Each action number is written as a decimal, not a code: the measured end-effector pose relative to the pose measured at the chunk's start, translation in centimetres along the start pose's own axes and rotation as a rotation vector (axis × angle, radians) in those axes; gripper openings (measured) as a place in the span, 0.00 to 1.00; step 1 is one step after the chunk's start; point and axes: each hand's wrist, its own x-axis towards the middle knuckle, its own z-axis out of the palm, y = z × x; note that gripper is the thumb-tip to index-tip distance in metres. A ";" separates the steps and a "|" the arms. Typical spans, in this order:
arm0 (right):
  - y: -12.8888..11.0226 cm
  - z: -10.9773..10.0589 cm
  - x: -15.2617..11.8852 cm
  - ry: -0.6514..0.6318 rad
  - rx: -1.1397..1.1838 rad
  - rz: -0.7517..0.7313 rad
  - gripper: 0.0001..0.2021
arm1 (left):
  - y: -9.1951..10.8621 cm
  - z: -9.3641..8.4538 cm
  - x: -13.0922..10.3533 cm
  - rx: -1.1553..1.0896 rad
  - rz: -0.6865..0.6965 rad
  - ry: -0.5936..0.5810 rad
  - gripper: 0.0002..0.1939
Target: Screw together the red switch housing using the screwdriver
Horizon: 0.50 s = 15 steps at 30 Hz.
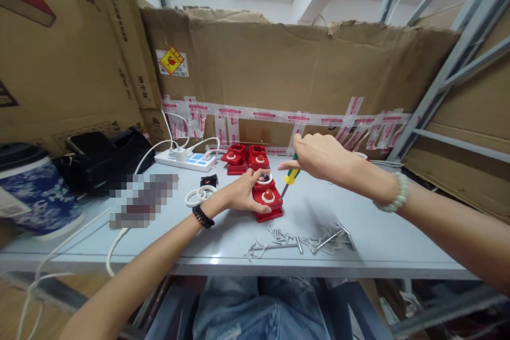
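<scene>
A red plastic housing with a raised round knob in a white ring lies on the table. My left hand grips its left side, thumb at the front and fingers at the back. In my right hand is a screwdriver with a yellow and green handle. The screwdriver slants down to the left, its tip at the housing's right corner. Behind stand similar red housings. Several loose screws lie in front of the housing.
Metal rods and clear scraps lie near the front edge. White rings and a small black packet sit left. A power strip with cables stands behind them. A patterned cup is far left; cardboard walls the back.
</scene>
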 end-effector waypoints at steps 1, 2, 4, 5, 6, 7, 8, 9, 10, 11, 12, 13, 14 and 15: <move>-0.1 0.1 0.2 0.002 -0.045 0.037 0.22 | 0.0 0.0 0.0 0.002 -0.002 0.001 0.48; -0.2 0.2 0.4 -0.010 -0.062 0.051 0.22 | 0.0 0.0 0.0 0.003 -0.002 0.003 0.48; -0.3 0.1 0.6 -0.033 -0.024 0.022 0.20 | 0.1 0.0 0.0 0.001 0.002 0.005 0.49; -0.2 0.0 0.7 -0.038 0.016 -0.021 0.17 | 0.1 0.0 0.0 -0.001 0.003 0.006 0.49; -0.2 -0.1 0.7 -0.041 0.058 -0.082 0.15 | 0.0 0.0 0.0 -0.004 0.002 0.006 0.49; -0.2 -0.3 0.6 -0.045 0.095 -0.157 0.13 | 0.0 0.0 0.0 -0.006 -0.001 0.005 0.49; -0.2 -0.6 0.5 -0.051 0.125 -0.244 0.11 | 0.0 0.0 0.0 -0.008 -0.005 0.003 0.49; -0.2 -0.9 0.4 -0.058 0.145 -0.328 0.11 | 0.0 0.0 0.0 -0.010 -0.011 0.002 0.49; -0.2 -1.2 0.3 -0.070 0.158 -0.395 0.10 | 0.0 0.0 -0.1 -0.010 -0.015 0.001 0.48; -0.2 -1.5 0.2 -0.087 0.164 -0.432 0.09 | 0.0 0.0 -0.1 -0.011 -0.018 -0.001 0.48; -0.2 -1.7 0.1 -0.107 0.169 -0.440 0.09 | 0.1 -0.1 -0.1 -0.012 -0.020 -0.001 0.48; -0.1 -1.7 0.1 -0.122 0.173 -0.426 0.08 | 0.1 -0.1 -0.1 -0.014 -0.021 -0.002 0.48; -0.1 -1.7 0.1 -0.131 0.178 -0.400 0.09 | 0.1 -0.1 -0.1 -0.017 -0.020 -0.005 0.48; 0.0 -1.6 0.1 -0.131 0.175 -0.362 0.10 | 0.1 -0.1 -0.1 -0.019 -0.020 -0.007 0.48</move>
